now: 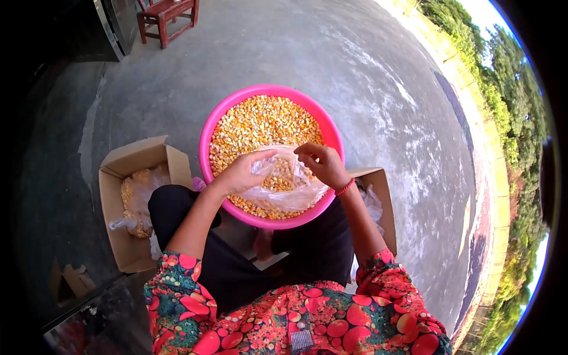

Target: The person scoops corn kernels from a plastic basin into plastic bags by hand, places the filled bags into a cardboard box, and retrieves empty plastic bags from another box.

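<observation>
A pink basin full of loose corn kernels stands in front of my knees. Over its near half lies a thin clear plastic bag, its mouth spread and some kernels showing inside. My left hand curls around the left side of the bag's mouth, thumb and forefinger at the plastic. Opposite it, my right hand, with a red bracelet at the wrist, has its fingers bent in a pinch on the bag's right rim.
To the left, a cardboard box contains plastic bags of corn. Another cardboard box with clear plastic bags sits by my right knee. A red wooden chair stands on the concrete floor at the far left.
</observation>
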### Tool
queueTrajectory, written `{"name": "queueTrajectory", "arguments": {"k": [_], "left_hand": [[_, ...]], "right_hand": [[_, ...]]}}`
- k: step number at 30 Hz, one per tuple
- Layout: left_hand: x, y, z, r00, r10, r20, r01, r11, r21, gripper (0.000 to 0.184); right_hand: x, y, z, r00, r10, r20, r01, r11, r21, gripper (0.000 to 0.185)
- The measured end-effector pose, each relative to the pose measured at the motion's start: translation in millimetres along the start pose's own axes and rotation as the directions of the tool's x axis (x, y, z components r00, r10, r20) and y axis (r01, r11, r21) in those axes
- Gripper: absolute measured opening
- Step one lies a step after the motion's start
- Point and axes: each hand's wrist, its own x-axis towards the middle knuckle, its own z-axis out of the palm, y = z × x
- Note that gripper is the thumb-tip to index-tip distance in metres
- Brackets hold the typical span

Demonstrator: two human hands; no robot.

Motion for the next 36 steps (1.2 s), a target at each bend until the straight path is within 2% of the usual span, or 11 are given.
{"name": "queueTrajectory", "arguments": {"k": [3,6,8,17,23,25,26,27,29,30,36], "left_hand": [[2,9,-1,0.98,-0.116,0.159,0.127,0.99,-0.057,0.058],[1,8,-4,0.96,-0.077,0.268,0.076,0.997,0.014,0.056],[1,11,-5,0.959,-0.116,0.26,0.15,0.982,-0.117,0.055],[2,4,-11,0.976,-0.09,0.196,0.109,0.99,-0.086,0.049],[5,6,-9,0.982,-0.095,0.162,0.104,0.993,-0.048,0.048],[4,8,-10,0.986,-0.111,0.123,0.118,0.992,-0.052,0.047],[4,7,-11,0.986,-0.105,0.126,0.115,0.991,-0.074,0.047],[4,4,-11,0.986,-0.105,0.129,0.115,0.991,-0.075,0.047],[5,-4,-11,0.981,-0.151,0.123,0.166,0.978,-0.127,0.047],[5,-1,-11,0.983,-0.138,0.117,0.151,0.982,-0.111,0.046],[6,-5,-10,0.983,-0.155,0.096,0.165,0.98,-0.113,0.045]], "right_hand": [[34,30,6,0.957,-0.129,-0.261,0.134,0.991,0.002,0.012],[65,34,6,0.987,-0.008,-0.16,-0.009,0.994,-0.106,0.023],[83,62,23,0.911,-0.367,-0.189,0.234,0.836,-0.496,0.032],[74,78,37,0.964,-0.267,-0.002,0.22,0.8,-0.558,0.019],[71,88,35,0.984,-0.154,-0.09,0.107,0.914,-0.392,0.023],[73,75,32,0.959,0.077,-0.272,-0.046,0.992,0.119,0.028],[71,70,25,0.892,0.438,-0.109,-0.315,0.777,0.544,0.024],[71,72,20,0.891,0.44,-0.11,-0.317,0.777,0.544,0.024],[73,77,4,0.924,0.338,0.179,-0.267,0.235,0.935,0.022],[72,72,-1,0.928,0.311,0.205,-0.261,0.148,0.954,0.02],[48,2,-4,0.992,0.093,0.084,-0.091,0.071,0.993,0.021]]}}
